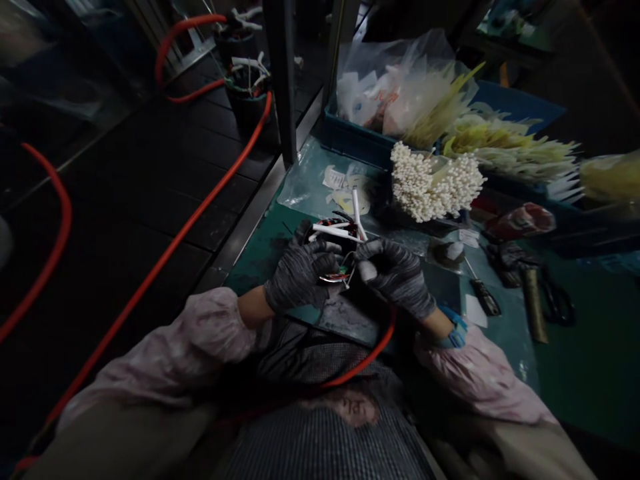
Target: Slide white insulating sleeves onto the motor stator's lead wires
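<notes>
Both my hands wear dark grey knit gloves and meet over the near edge of a green work mat [260, 250]. My left hand [300, 273] is closed around a small round wound part [333, 250] with red and dark windings and white sleeved leads sticking up. My right hand [395, 273] is closed in a pinch on a white sleeve piece [367, 270] at the part's right side. A white tube [357, 213] rises from the part between the hands.
A blue tray [350, 137] behind holds plastic bags and bundles of pale yellow strips. A bunch of white-tipped sticks [433, 180] lies right of the part. A screwdriver [483, 290], a brass rod [534, 303] and scissors [557, 300] lie at right. Orange hoses [175, 243] cross the dark floor at left.
</notes>
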A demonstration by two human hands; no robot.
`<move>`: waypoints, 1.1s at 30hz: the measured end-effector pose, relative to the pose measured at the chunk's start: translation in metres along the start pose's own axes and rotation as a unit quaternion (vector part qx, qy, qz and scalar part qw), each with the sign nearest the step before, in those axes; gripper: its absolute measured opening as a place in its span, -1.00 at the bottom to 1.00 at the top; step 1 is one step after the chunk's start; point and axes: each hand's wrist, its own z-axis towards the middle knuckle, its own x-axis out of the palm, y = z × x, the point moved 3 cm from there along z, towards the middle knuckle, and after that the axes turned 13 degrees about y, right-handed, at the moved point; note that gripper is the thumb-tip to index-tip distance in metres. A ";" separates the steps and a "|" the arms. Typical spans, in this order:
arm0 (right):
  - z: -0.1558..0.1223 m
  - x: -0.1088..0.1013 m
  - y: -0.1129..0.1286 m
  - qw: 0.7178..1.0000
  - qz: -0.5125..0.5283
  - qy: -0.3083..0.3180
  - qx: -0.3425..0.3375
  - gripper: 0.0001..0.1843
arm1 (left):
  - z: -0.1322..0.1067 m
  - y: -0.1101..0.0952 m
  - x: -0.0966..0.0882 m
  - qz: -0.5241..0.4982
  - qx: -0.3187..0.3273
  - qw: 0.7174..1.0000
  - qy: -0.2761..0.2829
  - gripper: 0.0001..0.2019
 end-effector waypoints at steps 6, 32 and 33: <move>-0.006 0.000 -0.009 0.995 -0.028 0.063 -0.067 -0.91 | 0.001 -0.004 -0.001 0.009 -0.020 1.000 0.001 -0.87; 0.019 -0.007 -0.018 0.981 -0.144 -0.126 -0.038 -0.72 | -0.011 0.007 -0.018 0.129 0.065 0.988 0.048 -0.83; 0.013 -0.009 -0.023 0.979 -0.140 -0.144 -0.027 -0.65 | -0.014 0.008 -0.023 0.154 0.066 0.985 0.044 -0.83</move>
